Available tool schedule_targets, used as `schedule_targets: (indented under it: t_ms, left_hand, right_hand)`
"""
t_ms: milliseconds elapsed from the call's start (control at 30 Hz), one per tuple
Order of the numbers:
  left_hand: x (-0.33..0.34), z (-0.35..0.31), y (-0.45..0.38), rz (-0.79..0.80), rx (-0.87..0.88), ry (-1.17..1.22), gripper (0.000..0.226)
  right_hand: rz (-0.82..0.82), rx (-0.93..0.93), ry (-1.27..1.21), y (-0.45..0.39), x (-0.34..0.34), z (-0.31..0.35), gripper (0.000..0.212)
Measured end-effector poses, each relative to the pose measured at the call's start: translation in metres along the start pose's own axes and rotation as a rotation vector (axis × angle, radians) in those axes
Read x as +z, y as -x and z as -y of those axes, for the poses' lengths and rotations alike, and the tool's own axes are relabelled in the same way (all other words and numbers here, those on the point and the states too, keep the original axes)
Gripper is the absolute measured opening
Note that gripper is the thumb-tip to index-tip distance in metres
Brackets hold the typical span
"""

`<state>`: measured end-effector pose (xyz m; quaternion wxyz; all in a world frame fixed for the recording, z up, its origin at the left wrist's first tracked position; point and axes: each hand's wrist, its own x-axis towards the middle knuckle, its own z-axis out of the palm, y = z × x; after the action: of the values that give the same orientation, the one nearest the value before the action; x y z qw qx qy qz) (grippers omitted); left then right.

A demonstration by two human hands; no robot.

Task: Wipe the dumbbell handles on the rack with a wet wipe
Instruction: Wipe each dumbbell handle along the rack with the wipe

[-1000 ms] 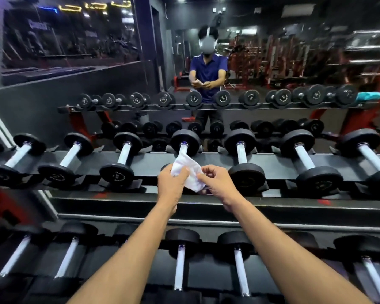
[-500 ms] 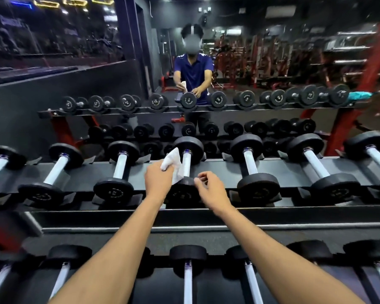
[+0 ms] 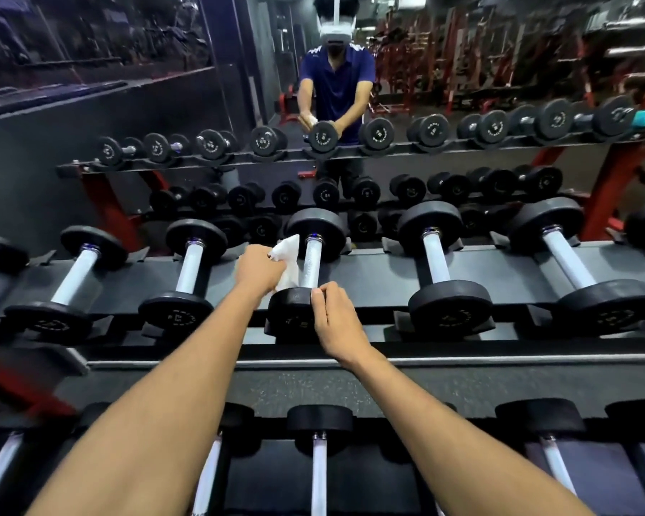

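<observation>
Change: your left hand [image 3: 259,269] had carried the wet wipe [image 3: 288,263] from in front of the near weight head up against the left side of the chrome handle [image 3: 310,263]; your right hand [image 3: 335,319] had come down from hovering onto the near head.
Wipe: it stood bunched and white, touching the handle's left side, its top corner near the far head.
Left hand: your fingers were curled round the wipe, gripping it.
Right hand: your thumb and fingers pinched the rim of the near weight head [image 3: 294,313], steadying the dumbbell.
Dumbbell: it lay on the upper shelf [image 3: 373,271] of the rack, in its cradle, between a neighbour on the left [image 3: 187,271] and one on the right [image 3: 438,271].
Rack contents: each shelf held a row of black dumbbells with pale handles; the lower shelf [image 3: 302,385] carried another row under your forearms.
Room: bare shelf showed on both sides of the handle, between the neighbouring dumbbells.
Behind: the mirror [image 3: 462,106] showed you and the rack again.
</observation>
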<state>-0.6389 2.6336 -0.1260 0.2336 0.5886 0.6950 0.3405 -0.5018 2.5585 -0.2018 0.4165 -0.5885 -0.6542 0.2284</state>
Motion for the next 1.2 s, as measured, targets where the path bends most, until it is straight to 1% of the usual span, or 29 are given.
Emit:
schedule_targets:
  t_ms: [100,200,300,367,433,500,567,600,667,700,767,833,900,1000,1100,1200]
  left_hand:
    - [0.004,-0.007,-0.005,0.009,0.002,0.032,0.022]
    - [0.006,-0.011,-0.014,0.051,0.060,0.037,0.019]
    - [0.005,-0.013,-0.022,0.050,0.136,0.037,0.014]
    - [0.004,-0.013,-0.024,0.013,0.218,0.032,0.023]
    - [0.005,-0.013,-0.024,0.024,0.332,0.024,0.033]
    - [0.008,-0.007,-0.029,0.161,0.474,-0.105,0.044]
    - [0.012,0.001,-0.034,0.306,0.564,-0.300,0.043]
    - [0.012,0.006,-0.036,0.350,0.601,-0.375,0.053]
    - [0.010,0.016,-0.038,0.416,0.641,-0.438,0.072]
    - [0.010,0.021,-0.039,0.439,0.654,-0.434,0.073]
    - [0.009,0.028,-0.043,0.457,0.760,-0.456,0.063]
    - [0.010,0.027,-0.049,0.484,0.864,-0.505,0.048]
    - [0.014,0.022,-0.052,0.508,0.973,-0.540,0.047]
    - [0.014,0.009,-0.049,0.508,0.971,-0.532,0.050]
    - [0.014,0.005,-0.050,0.495,0.991,-0.528,0.049]
    - [0.008,0.012,-0.051,0.572,1.053,-0.554,0.047]
  right_hand:
    - [0.009,-0.002,0.029,-0.001,-0.001,0.000,0.048]
    - [-0.003,0.002,0.047,0.000,-0.001,0.000,0.049]
    - [-0.024,0.024,0.028,0.002,0.001,0.002,0.046]
    - [-0.044,0.026,0.014,0.004,0.002,0.004,0.043]
    - [-0.062,0.029,-0.005,0.005,0.002,0.004,0.042]
    - [-0.085,0.045,-0.029,0.005,0.004,0.005,0.041]
    - [-0.083,0.059,-0.053,0.006,0.003,0.006,0.042]
    - [-0.082,0.070,-0.063,0.006,0.002,0.006,0.042]
    - [-0.081,0.090,-0.091,0.008,0.001,0.007,0.039]
    - [-0.074,0.102,-0.108,0.008,0.000,0.009,0.037]
    - [-0.076,0.143,-0.150,0.007,0.002,0.012,0.032]
    - [-0.126,0.201,-0.172,0.005,0.005,0.018,0.031]
    - [-0.179,0.269,-0.178,0.001,0.009,0.023,0.036]
    - [-0.218,0.314,-0.099,-0.006,0.011,0.027,0.042]
    - [-0.252,0.298,0.026,-0.011,0.013,0.027,0.036]
    - [-0.271,0.282,0.040,-0.011,0.015,0.028,0.034]
